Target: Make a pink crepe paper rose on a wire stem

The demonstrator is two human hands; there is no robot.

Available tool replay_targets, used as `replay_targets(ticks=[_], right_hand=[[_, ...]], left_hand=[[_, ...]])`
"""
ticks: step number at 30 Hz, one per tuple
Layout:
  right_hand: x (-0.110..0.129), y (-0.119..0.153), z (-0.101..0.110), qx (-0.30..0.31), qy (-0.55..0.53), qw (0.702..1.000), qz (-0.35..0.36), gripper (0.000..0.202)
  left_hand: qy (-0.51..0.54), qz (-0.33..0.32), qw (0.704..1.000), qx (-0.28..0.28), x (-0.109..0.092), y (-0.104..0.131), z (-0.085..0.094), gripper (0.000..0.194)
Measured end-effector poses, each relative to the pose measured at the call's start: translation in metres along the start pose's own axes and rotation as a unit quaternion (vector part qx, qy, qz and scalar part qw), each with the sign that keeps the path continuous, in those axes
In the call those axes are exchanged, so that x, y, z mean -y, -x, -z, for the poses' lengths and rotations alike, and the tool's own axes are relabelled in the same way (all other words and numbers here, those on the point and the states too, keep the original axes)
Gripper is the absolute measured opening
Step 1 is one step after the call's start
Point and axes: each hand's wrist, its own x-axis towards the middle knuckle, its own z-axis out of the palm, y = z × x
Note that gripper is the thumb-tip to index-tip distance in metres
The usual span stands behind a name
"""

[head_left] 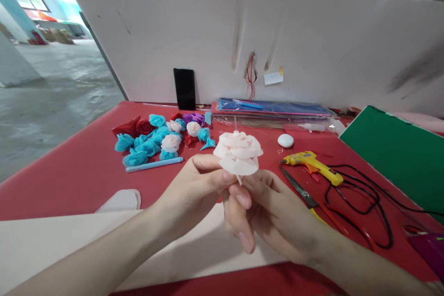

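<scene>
A pale pink paper flower [239,150] on a thin white stick is held up in the middle, above a long cream paper strip [52,240]. My left hand [197,189] pinches its base from the left, thumb and finger together. From the right, my right hand [267,212] grips the base and stick just under the petals, its other fingers curled below. The stick shows above and below the flower. Beyond my left hand lies a group of finished paper flowers [149,143] in blue, red, pink and purple.
A yellow glue gun [314,164] with a black cord, scissors [300,187] and a round white object [285,140] lie at the right. A green board [398,157] is farther right. A phone [185,89] leans on the back panel. A blue pen [154,165] lies at the left.
</scene>
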Motion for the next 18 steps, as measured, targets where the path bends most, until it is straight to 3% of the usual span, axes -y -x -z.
replay_targets(ticks=[3,6,13,18], right_hand=[[-0.0016,0.0004,-0.0003,0.012,-0.016,1.000,-0.004,0.033],[-0.0035,0.0008,0.0004,0.026,-0.026,0.999,-0.007,0.035],[-0.0063,0.0012,0.0004,0.042,-0.035,0.998,-0.020,0.032],[-0.0044,0.0011,0.0013,0.009,-0.001,1.000,0.002,0.029]], left_hand=[[0.018,0.022,0.998,0.061,0.0014,0.0002,0.0043,0.026],[0.031,0.023,0.997,0.066,0.0024,0.0009,0.0057,0.024],[0.055,0.009,0.997,0.056,-0.0004,0.0006,0.0012,0.017],[0.053,0.025,0.998,0.015,-0.0008,0.0028,-0.0013,0.020]])
